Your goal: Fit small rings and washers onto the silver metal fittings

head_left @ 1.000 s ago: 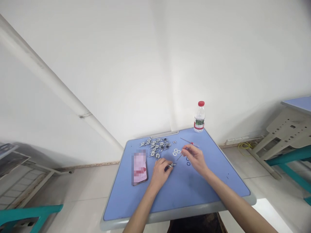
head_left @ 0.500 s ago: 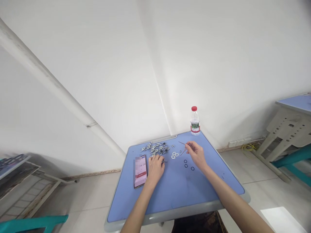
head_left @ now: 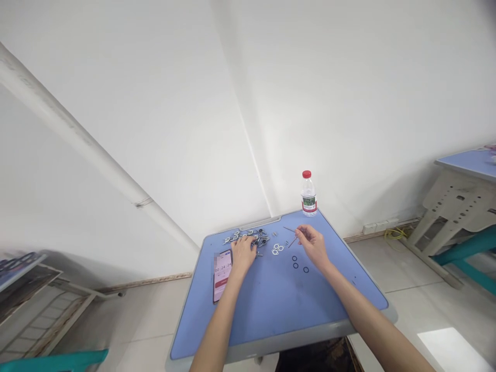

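Observation:
My right hand (head_left: 313, 247) is closed on a pair of thin tweezers (head_left: 290, 228), whose two prongs point left and stand apart. My left hand (head_left: 244, 253) reaches over the near edge of a pile of small metal parts with black pieces (head_left: 264, 241), fingers loosely bent and apart; its fingertips touch the pile. One small metal part (head_left: 260, 254) lies just right of that hand. Between the hands are several flat metal plates with holes (head_left: 276, 249) and some tiny bits (head_left: 287, 242). Black rings (head_left: 295, 265) lie below my right hand.
A phone showing a timer (head_left: 222, 279) lies left of my left hand on the blue table (head_left: 287, 310). At the back right corner stands a water bottle with a red cap (head_left: 309, 199). The white wall (head_left: 194, 129) rises behind the table.
My left hand has moved up and slightly left, from beside the single metal part onto the pile. My right hand holds the tweezers in nearly the same place. The view has shifted slightly.

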`<state>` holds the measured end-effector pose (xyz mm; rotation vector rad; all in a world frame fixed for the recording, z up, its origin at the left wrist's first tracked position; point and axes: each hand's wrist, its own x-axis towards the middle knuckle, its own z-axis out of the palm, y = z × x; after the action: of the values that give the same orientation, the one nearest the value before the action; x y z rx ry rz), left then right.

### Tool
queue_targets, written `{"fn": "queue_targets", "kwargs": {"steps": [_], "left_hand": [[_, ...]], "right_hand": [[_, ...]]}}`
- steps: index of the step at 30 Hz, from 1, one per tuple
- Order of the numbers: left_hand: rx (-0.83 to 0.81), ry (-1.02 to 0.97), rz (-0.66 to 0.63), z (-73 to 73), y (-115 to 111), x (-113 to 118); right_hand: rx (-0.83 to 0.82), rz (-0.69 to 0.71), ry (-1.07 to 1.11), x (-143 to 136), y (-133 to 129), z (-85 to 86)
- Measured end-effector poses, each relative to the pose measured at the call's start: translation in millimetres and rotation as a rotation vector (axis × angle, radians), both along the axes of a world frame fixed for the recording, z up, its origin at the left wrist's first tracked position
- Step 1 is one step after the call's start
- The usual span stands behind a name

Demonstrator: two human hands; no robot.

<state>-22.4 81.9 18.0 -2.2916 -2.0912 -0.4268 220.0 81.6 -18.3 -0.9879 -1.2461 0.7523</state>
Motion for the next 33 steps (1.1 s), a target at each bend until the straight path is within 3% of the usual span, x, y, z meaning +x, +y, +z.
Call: {"fn": "queue_targets", "kwargs": {"steps": [9, 15, 22, 26, 29, 33], "left_hand": [[-0.167, -0.001, -0.049, -5.8, 19, 14], [-0.198, -0.009, -0.077, -0.5, 22, 21], [-0.181, -0.008, -0.149, -5.2, 13, 43], [-0.169, -0.008, -0.156, -0.3, 9, 38], [-0.150, 0.014, -0.111, 10.9, 27, 21], [-0.186, 0.067, -0.109, 21.1, 67, 5]], "right_hand": [[0.008, -0.019, -0.084, 0, -1, 0.7], [0.014, -0.022, -0.130, 0, -1, 1.5], [0.020, -0.036, -0.166, 1, -1, 4.3], [0.017, -0.042, -0.174, 1, -2, 6.0], [0.016, -0.046, -0.181, 2, -3, 7.5], [0.026, -0.059, -0.196, 2, -2, 8.4]]}}
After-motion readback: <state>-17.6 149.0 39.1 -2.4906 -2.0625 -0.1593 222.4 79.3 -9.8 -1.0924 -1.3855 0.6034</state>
